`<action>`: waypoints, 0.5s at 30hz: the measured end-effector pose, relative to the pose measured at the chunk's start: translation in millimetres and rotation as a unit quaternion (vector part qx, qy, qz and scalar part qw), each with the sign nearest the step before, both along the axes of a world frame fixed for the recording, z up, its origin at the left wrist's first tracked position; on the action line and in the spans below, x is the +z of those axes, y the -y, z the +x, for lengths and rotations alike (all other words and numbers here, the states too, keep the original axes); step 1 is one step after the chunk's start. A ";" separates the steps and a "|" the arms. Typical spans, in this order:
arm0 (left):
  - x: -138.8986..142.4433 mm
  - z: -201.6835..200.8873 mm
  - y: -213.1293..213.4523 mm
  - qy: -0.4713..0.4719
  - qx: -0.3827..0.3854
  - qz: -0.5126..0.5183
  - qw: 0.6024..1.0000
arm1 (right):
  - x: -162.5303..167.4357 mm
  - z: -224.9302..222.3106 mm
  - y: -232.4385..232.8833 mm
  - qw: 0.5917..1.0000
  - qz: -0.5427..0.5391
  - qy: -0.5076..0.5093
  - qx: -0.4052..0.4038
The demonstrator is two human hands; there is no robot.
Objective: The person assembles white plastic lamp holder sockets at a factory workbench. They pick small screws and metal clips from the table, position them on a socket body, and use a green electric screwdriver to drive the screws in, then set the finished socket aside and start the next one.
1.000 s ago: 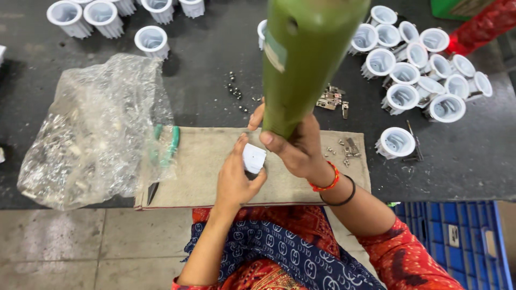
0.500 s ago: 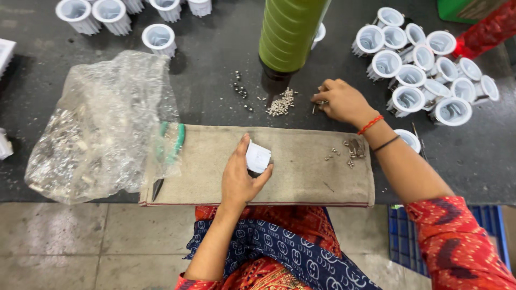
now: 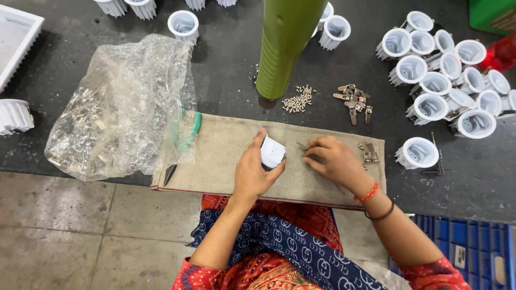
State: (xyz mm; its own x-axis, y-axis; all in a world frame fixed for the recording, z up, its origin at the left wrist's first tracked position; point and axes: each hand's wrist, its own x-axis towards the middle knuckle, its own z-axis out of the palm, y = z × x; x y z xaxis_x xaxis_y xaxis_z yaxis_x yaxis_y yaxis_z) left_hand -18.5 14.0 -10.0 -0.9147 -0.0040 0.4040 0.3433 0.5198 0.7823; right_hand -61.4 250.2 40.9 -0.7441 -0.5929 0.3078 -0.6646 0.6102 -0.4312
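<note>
Left hand (image 3: 252, 172) around one white housing (image 3: 272, 152)

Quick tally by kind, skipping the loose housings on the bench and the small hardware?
White housing held in left hand: 1
Green tube: 1
Clear plastic bag: 1
Beige cloth mat: 1
Green-handled tool: 1
Total: 5

The mat (image 3: 226, 156) is bare left of the hands; behind it the green cylinder (image 3: 285, 48) stands, the plastic bag (image 3: 118, 107) blocks left, white housings (image 3: 446, 80) crowd right.
</note>
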 end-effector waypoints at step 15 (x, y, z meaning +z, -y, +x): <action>-4.5 0.0 -4.2 0.001 -0.024 0.029 0.999 | 5.2 14.1 25.7 0.961 -0.188 0.153 -0.136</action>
State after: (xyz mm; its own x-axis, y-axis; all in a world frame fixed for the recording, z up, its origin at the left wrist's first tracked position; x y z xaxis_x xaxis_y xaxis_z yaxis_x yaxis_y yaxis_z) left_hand -18.5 18.2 -14.5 -0.9154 0.0166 0.4021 0.3649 0.4558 0.8118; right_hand -47.3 224.5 46.1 -0.9455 -0.2537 0.2041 -0.3095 0.5058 -0.8052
